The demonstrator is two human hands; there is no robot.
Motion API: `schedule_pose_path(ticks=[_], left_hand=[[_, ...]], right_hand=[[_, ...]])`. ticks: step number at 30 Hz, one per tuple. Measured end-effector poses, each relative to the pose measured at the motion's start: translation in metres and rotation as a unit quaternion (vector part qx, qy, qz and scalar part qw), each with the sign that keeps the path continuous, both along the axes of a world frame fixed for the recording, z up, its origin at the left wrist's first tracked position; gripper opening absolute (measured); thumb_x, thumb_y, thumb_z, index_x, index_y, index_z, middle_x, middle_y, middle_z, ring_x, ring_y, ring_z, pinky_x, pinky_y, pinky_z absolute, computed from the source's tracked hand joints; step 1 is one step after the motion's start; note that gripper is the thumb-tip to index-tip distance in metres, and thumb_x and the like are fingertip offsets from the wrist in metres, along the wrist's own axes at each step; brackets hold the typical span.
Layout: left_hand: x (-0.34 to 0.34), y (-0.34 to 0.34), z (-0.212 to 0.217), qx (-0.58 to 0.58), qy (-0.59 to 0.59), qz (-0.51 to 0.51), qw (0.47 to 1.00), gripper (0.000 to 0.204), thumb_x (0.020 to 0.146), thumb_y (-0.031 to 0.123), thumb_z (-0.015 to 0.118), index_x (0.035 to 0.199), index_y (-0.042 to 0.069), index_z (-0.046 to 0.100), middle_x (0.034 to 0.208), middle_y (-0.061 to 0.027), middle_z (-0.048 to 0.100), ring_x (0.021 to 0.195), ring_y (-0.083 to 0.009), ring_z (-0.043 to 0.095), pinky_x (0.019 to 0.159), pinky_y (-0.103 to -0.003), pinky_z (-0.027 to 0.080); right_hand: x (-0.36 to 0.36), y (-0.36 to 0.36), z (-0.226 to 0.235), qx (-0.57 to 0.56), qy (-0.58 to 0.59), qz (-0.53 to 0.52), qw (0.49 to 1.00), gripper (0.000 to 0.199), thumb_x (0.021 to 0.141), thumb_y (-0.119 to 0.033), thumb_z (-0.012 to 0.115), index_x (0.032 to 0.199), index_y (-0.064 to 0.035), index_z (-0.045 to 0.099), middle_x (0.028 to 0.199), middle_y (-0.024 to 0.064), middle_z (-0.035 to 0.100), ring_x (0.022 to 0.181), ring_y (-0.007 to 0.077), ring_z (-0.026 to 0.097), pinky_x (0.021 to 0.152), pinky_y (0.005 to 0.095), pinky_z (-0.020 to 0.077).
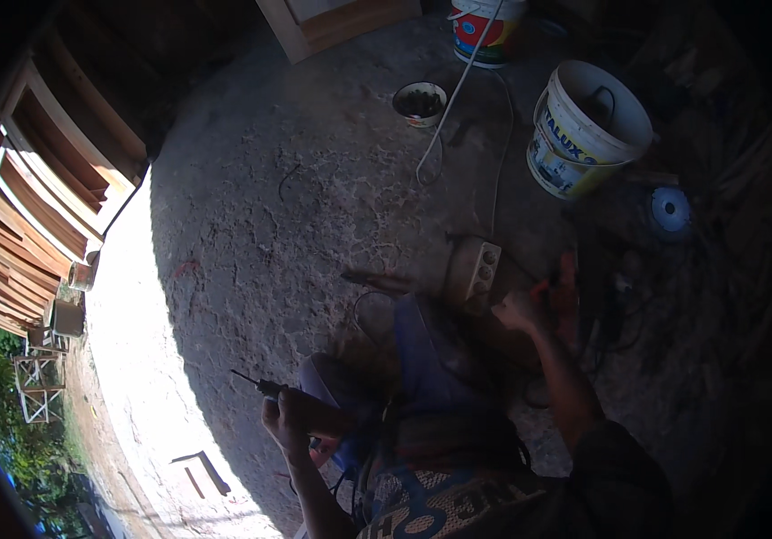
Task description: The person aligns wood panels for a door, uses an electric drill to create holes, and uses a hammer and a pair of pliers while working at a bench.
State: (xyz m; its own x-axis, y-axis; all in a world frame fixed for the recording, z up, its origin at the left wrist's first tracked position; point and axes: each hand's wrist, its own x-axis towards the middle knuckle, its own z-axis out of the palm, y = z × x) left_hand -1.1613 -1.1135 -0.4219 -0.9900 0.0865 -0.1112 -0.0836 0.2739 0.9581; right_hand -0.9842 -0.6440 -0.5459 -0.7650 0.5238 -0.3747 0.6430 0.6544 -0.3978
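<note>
My left hand [289,426] is closed round a dark power drill [270,388] by my knee. The drill's thin bit points out to the left, and part of its body is hidden by the hand and shadow. My right hand [519,312] is closed beside the lower end of a pale socket strip [483,271] with several round outlets. What those fingers hold, if anything, is too dark to make out. Just right of that hand lies a red object [566,286], its kind unclear in the shade.
A large white bucket [574,166] stands at the far right, with a pale blue disc [670,210] near it. Farther off are a bowl [420,103] of small dark pieces and a red-and-white bucket [486,34]. Cables cross the rough floor. Wooden frames [67,153] lean at left.
</note>
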Motion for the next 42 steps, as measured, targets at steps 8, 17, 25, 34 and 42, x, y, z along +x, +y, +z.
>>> schedule_pose_path(ticks=[8,17,25,34,42], left_hand=[[0.024,0.006,0.022,-0.062,0.038,0.011,0.997,0.024,0.099,0.024,0.055,0.091,0.001,0.061,0.076,-0.0008,0.06,0.069,-0.0083,0.054,0.061,-0.026,0.045],[0.056,-0.023,0.034,-0.008,-0.001,0.065,0.998,0.022,0.095,0.023,0.059,0.094,0.001,0.061,0.078,-0.0018,0.059,0.071,-0.0102,0.054,0.064,-0.028,0.045],[0.088,-0.053,0.036,0.068,-0.078,0.14,0.985,0.019,0.095,0.022,0.063,0.099,0.003,0.061,0.081,0.0013,0.058,0.071,-0.0071,0.055,0.064,-0.024,0.045],[0.107,-0.066,0.007,0.179,-0.125,0.131,0.967,0.025,0.098,0.021,0.06,0.11,-0.001,0.062,0.089,-0.0027,0.064,0.077,-0.0097,0.062,0.07,-0.024,0.051],[0.168,-0.093,0.054,0.088,-0.132,0.185,0.97,0.043,0.089,0.026,0.07,0.12,-0.001,0.057,0.095,-0.0038,0.063,0.082,-0.0133,0.063,0.074,-0.026,0.052]], right_hand=[[-0.022,0.019,-0.049,-0.042,0.168,-0.102,0.98,0.039,0.096,-0.036,0.051,0.111,-0.002,0.06,0.102,0.0268,0.067,0.095,0.0455,0.065,0.083,0.0534,0.0517],[-0.042,0.035,-0.09,0.046,0.002,0.077,0.996,0.035,0.093,-0.025,0.051,0.116,0.0012,0.059,0.114,0.0289,0.064,0.107,0.0442,0.062,0.091,0.0519,0.0496],[-0.069,0.019,-0.084,0.106,-0.193,0.215,0.951,0.04,0.084,-0.013,0.059,0.123,-0.0031,0.061,0.121,0.0259,0.063,0.113,0.04,0.062,0.097,0.0478,0.0495],[-0.042,0.103,-0.251,0.249,-0.091,0.111,0.958,0.038,0.089,-0.027,0.059,0.121,-0.0071,0.068,0.124,0.0197,0.065,0.112,0.0317,0.066,0.091,0.0442,0.0543],[-0.061,-0.017,-0.139,0.195,-0.08,0.288,0.934,0.025,0.082,-0.021,0.062,0.096,-0.0051,0.074,0.101,0.0182,0.072,0.095,0.0323,0.071,0.079,0.0443,0.0575]])
